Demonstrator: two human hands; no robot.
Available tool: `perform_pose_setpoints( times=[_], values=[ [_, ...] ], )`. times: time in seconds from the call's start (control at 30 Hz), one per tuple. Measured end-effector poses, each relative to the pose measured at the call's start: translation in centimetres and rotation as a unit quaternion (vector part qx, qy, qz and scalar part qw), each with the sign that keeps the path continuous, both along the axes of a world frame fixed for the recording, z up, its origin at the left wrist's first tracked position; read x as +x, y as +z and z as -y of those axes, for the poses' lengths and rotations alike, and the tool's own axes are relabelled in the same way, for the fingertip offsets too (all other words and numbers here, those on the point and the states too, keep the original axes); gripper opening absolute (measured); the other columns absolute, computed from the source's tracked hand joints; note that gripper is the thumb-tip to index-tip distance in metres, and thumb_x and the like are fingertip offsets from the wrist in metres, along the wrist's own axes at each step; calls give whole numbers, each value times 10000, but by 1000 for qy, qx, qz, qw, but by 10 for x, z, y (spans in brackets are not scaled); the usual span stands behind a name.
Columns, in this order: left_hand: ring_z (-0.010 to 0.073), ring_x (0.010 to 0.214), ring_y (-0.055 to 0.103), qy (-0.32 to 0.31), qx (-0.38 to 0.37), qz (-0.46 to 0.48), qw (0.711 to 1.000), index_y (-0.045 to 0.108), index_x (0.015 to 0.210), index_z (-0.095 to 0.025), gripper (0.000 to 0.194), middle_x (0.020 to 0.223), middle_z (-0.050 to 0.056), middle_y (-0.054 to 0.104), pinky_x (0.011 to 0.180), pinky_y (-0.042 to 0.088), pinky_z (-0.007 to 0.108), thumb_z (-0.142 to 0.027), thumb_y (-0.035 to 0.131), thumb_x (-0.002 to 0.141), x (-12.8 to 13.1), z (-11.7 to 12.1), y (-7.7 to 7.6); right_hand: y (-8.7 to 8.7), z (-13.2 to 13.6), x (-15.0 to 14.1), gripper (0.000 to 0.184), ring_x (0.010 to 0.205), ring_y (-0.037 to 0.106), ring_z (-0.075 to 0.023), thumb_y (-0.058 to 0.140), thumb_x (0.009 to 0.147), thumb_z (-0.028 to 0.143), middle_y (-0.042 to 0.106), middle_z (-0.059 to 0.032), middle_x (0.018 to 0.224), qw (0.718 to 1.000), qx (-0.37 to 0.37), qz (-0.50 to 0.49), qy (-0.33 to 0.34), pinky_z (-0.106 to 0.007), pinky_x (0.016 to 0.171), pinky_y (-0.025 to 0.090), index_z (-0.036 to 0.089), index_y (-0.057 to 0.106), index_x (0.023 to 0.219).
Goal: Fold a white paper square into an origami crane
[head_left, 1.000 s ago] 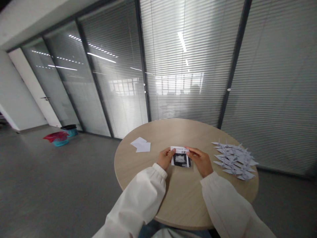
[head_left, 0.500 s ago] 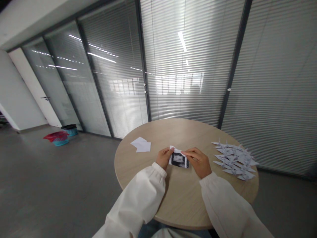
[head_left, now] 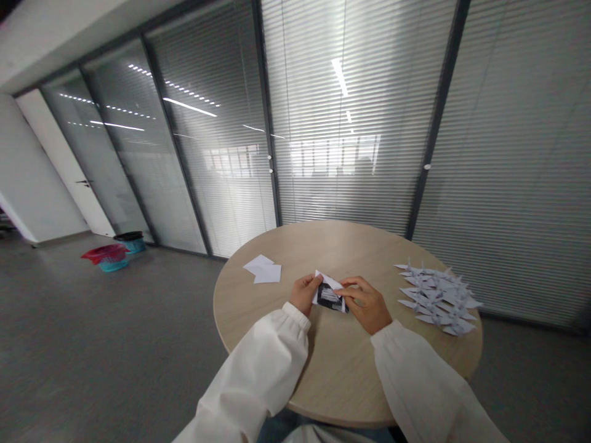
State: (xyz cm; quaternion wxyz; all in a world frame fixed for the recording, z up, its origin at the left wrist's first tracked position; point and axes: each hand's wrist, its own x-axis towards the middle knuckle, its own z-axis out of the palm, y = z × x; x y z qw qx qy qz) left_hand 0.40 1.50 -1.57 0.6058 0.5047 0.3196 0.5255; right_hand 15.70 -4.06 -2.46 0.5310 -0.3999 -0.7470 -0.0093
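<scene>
A small sheet of paper (head_left: 330, 296), white with a dark printed patch, is held just above the round table (head_left: 341, 375). My left hand (head_left: 305, 293) pinches its left edge between thumb and fingers. At its right side, my right hand (head_left: 367, 303) has its fingertips on the paper, over a white flap folded across the upper part. The right thumb is mostly hidden. Folded paper cranes (head_left: 438, 298) lie close together in a group to the right of my hands.
Several white paper squares (head_left: 266, 272) overlap on the table's left side. Beyond the table stands a glass partition with blinds (head_left: 344, 123). On the floor at left are a red-lined bin (head_left: 108, 255) and a black-lined bin (head_left: 132, 241).
My right fingers have moved slightly left and down over the paper, and the white flap now slants across its upper part. My left hand keeps its grip almost in place.
</scene>
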Motion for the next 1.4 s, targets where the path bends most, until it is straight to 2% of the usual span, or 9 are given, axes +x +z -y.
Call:
perform_pose_setpoints(
  times=[0.33, 0.57, 0.87, 0.97, 1.07, 1.17, 1.2, 1.3, 1.4],
  values=[
    [103, 513, 532, -8, 9, 26, 1000, 620, 673, -102, 326, 588, 19, 598, 505, 401, 209, -414, 661, 588, 0, 6, 8, -3, -4, 1, 296, 892, 568, -169, 476, 755, 99, 608, -43, 938, 1000, -3, 7, -7, -317, 813, 478, 270, 674, 892],
    [87, 475, 484, 28, 34, -56, 997, 596, 656, -95, 380, 537, 1, 562, 463, 358, 199, -433, 710, 527, -2, -1, 1, -2, -2, 1, 294, 914, 565, -169, 477, 756, 102, 595, -47, 981, 1000, 1, 30, 5, -314, 816, 478, 270, 672, 898],
    [76, 449, 463, 46, 59, -76, 994, 581, 624, -109, 344, 515, -15, 556, 445, 328, 188, -419, 701, 539, -4, 0, 2, 5, 5, -3, 277, 954, 544, -184, 487, 748, 117, 574, -65, 1027, 999, -23, 21, 27, -320, 823, 459, 252, 673, 903],
    [78, 460, 473, 34, 76, -81, 993, 570, 638, -115, 337, 536, -13, 572, 454, 339, 186, -415, 697, 551, -4, 3, 4, 9, 6, -3, 292, 991, 521, -182, 469, 762, 156, 561, -72, 1066, 996, -66, -23, 56, -315, 808, 459, 236, 618, 1001],
    [73, 459, 466, 8, 89, -102, 991, 560, 658, -115, 330, 548, -9, 577, 444, 324, 178, -408, 686, 574, -3, 5, 4, 6, 1, -2, 302, 892, 568, -174, 495, 766, 262, 605, -68, 975, 976, -173, -131, 37, -277, 685, 488, 206, 537, 1060],
    [56, 426, 417, 0, 100, -122, 987, 546, 645, -117, 322, 494, -33, 529, 418, 283, 169, -401, 683, 583, -1, 7, 4, 0, -6, -1, 267, 745, 603, -168, 536, 746, 384, 644, -44, 783, 945, -281, -161, 45, -275, 673, 474, 172, 566, 905],
    [53, 418, 401, -1, 104, -126, 987, 542, 637, -118, 322, 478, -41, 510, 413, 273, 168, -403, 681, 583, -1, 8, 4, -1, -8, 0, 270, 737, 605, -171, 535, 745, 408, 649, -48, 779, 937, -302, -158, 71, -273, 670, 470, 165, 575, 855],
    [47, 406, 373, 3, 109, -133, 985, 539, 616, -119, 335, 457, -54, 476, 408, 258, 170, -423, 675, 580, 0, 10, 6, -3, -10, 1, 307, 711, 605, -173, 529, 744, 450, 658, -45, 760, 926, -317, -168, 119, -264, 650, 456, 153, 592, 785],
    [45, 401, 355, 10, 110, -145, 983, 544, 609, -117, 355, 449, -58, 455, 403, 241, 172, -449, 667, 574, 0, 12, 8, -2, -9, 2, 330, 689, 601, -172, 540, 733, 466, 660, -36, 741, 926, -313, -174, 123, -259, 638, 443, 145, 609, 766]
  ],
)
